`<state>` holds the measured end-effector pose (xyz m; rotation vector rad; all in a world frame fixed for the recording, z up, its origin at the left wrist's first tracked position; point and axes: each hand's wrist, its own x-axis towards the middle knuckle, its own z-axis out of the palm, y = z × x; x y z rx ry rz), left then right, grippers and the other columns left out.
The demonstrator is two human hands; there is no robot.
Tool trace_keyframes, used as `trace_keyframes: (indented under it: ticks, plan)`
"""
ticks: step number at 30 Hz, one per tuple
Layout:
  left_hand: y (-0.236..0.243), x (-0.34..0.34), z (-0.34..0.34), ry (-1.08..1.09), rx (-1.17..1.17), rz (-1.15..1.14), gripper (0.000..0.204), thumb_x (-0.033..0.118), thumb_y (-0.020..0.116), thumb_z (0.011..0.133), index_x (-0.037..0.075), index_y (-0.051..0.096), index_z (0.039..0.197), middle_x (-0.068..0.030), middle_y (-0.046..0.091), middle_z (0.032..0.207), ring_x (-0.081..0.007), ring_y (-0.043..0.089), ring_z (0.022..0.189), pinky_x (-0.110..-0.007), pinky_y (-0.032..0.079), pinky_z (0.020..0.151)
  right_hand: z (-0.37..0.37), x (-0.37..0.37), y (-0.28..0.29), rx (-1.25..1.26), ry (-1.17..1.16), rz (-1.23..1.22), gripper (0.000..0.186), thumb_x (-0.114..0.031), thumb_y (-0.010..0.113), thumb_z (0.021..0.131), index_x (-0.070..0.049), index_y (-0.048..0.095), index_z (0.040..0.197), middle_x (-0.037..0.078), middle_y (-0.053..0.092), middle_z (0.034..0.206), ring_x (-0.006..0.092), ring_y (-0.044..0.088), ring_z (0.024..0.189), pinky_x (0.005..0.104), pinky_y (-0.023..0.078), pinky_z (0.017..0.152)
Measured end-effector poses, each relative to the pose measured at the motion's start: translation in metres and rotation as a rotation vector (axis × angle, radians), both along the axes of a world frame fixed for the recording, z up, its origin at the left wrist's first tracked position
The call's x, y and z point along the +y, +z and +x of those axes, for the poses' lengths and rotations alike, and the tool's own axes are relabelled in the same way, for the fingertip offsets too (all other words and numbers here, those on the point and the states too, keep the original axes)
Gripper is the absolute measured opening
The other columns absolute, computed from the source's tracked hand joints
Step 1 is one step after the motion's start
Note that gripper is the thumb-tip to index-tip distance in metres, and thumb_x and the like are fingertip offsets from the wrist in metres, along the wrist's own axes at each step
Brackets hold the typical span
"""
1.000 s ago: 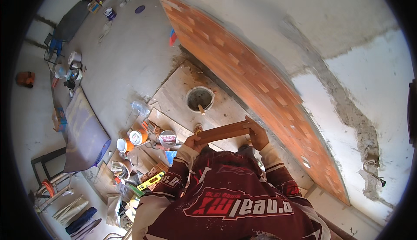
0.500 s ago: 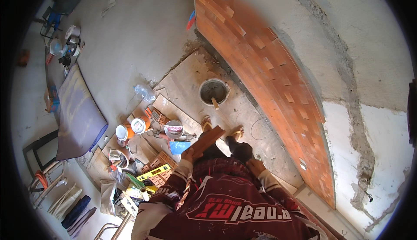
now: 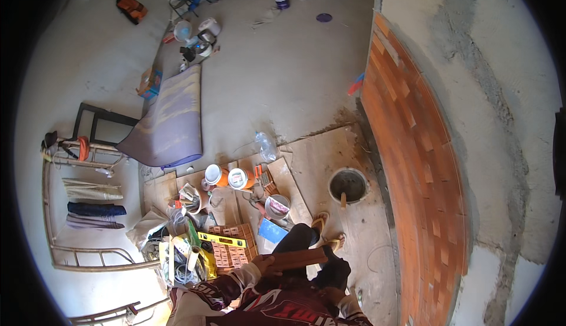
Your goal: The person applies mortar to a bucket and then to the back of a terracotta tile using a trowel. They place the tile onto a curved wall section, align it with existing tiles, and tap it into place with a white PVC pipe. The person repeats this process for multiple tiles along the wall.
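Observation:
A long reddish-brown brick tile [image 3: 299, 259] lies across in front of my body. My left hand [image 3: 263, 264] is closed around its left end. Close to the tile's right end is a dark, rounded shape [image 3: 333, 272], either my knee or a dark cloth; I cannot tell which. My right hand [image 3: 332, 295] is low, just below that dark shape, with its fingers mostly hidden. Beyond the tile, my sandalled feet [image 3: 328, 231] stand on a board. A bucket of grey mortar [image 3: 348, 185] with a wooden handle sticking out sits ahead and to the right.
Brick cladding [image 3: 413, 167] covers the lower wall on the right. On the left are stacked brick tiles [image 3: 233, 254], a yellow spirit level [image 3: 222, 240], orange-sided buckets [image 3: 217, 175], a blue flat piece [image 3: 272, 230] and a pale bucket [image 3: 277, 207]. A rolled mat [image 3: 171, 119] lies farther off.
My view has swung left, so the room has shifted to the right and the mortar bucket sits lower. The tile has gone from slanted to nearly level, still in my left hand.

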<state>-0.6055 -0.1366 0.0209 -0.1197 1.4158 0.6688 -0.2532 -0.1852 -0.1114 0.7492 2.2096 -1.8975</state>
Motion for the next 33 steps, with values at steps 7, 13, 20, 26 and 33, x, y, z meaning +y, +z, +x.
trace_keyframes:
  ticks: [7, 13, 20, 26, 33]
  plan:
    - [-0.057, 0.048, 0.011, -0.028, 0.203, 0.067, 0.044, 0.024, 0.059, 0.091, -0.005, 0.045, 0.121, -0.0184, 0.062, 0.102, -0.0317, 0.068, 0.08, -0.04, 0.059, 0.063, -0.003, 0.074, -0.127, -0.043, -0.643, -0.896, 0.02, -0.024, 0.052, 0.09, -0.008, 0.059, 0.08, 0.007, 0.06, 0.071, 0.0197, 0.056, 0.057, 0.0331, 0.047, 0.048]
    - [-0.172, 0.099, 0.005, 0.124, 0.366, 0.24, 0.035, 0.018, 0.062, 0.087, -0.005, 0.052, 0.11, -0.017, 0.063, 0.091, -0.0279, 0.067, 0.07, -0.036, 0.058, 0.059, -0.051, 0.21, -0.216, -0.421, -1.038, -0.579, 0.038, -0.032, 0.061, 0.085, -0.008, 0.043, 0.108, 0.017, 0.058, 0.087, 0.0301, 0.058, 0.072, 0.0399, 0.047, 0.058]
    - [-0.336, 0.178, 0.004, 0.175, 0.504, 0.325, 0.029, 0.021, 0.062, 0.086, -0.006, 0.056, 0.096, -0.0126, 0.063, 0.073, -0.0218, 0.065, 0.059, -0.03, 0.055, 0.046, -0.068, 0.282, -0.362, -0.633, -0.98, 0.002, 0.084, -0.045, 0.067, 0.076, -0.014, 0.023, 0.142, 0.029, 0.048, 0.126, 0.0441, 0.049, 0.115, 0.0483, 0.041, 0.096]
    - [-0.43, 0.25, 0.021, 0.226, 0.52, 0.56, 0.029, 0.021, 0.064, 0.086, -0.003, 0.049, 0.092, -0.0163, 0.063, 0.078, -0.0231, 0.065, 0.056, -0.028, 0.052, 0.043, -0.1, 0.32, -0.369, -0.778, -0.972, -0.024, 0.074, -0.041, 0.06, 0.083, -0.006, 0.028, 0.139, 0.03, 0.046, 0.128, 0.0438, 0.049, 0.116, 0.0459, 0.041, 0.098]
    - [-0.472, 0.296, 0.038, 0.307, 0.45, 0.759, 0.029, 0.023, 0.064, 0.086, -0.001, 0.05, 0.094, -0.0144, 0.064, 0.078, -0.0214, 0.065, 0.057, -0.026, 0.052, 0.045, -0.05, 0.361, -0.377, -0.823, -0.35, 0.339, 0.04, -0.024, 0.054, 0.087, 0.003, 0.053, 0.117, 0.022, 0.063, 0.106, 0.036, 0.062, 0.101, 0.0427, 0.048, 0.088]
